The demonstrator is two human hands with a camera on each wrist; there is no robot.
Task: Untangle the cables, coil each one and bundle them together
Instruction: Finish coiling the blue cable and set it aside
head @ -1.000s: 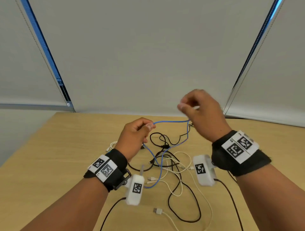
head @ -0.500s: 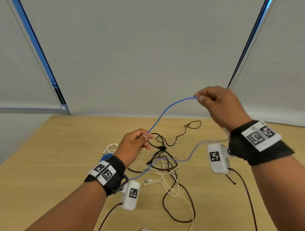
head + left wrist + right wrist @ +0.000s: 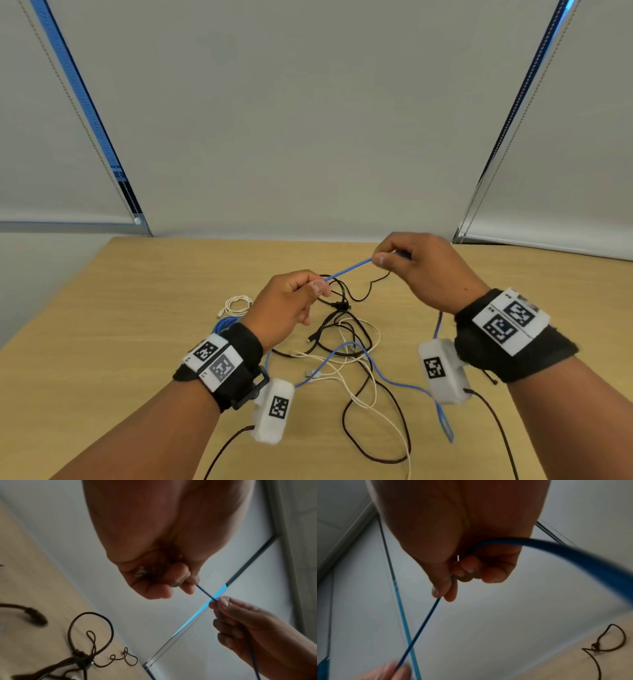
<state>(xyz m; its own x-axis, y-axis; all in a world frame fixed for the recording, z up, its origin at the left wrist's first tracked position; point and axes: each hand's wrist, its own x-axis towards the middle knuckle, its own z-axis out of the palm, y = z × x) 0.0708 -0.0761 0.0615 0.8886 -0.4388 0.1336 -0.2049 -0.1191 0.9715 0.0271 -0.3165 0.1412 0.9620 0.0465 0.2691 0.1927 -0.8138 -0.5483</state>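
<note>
A thin blue cable (image 3: 349,270) runs taut between my two hands above the table. My left hand (image 3: 291,305) pinches it between thumb and forefinger, also seen in the left wrist view (image 3: 195,584). My right hand (image 3: 407,260) pinches it further along (image 3: 442,596), and the cable loops out behind the palm (image 3: 573,553). The rest of the blue cable (image 3: 394,380) trails down over a tangle of black cables (image 3: 342,305) and white cables (image 3: 363,377) on the wooden table (image 3: 137,308).
A small coiled white cable (image 3: 236,305) and a blue coil (image 3: 226,323) lie left of my left wrist. A long black cable (image 3: 376,445) loops toward the near edge. Grey roller blinds (image 3: 308,120) stand behind the table's far edge.
My right hand has come down and back toward the left hand, shortening the blue span between them. The slack of the blue cable now hangs lower by my right wrist.
</note>
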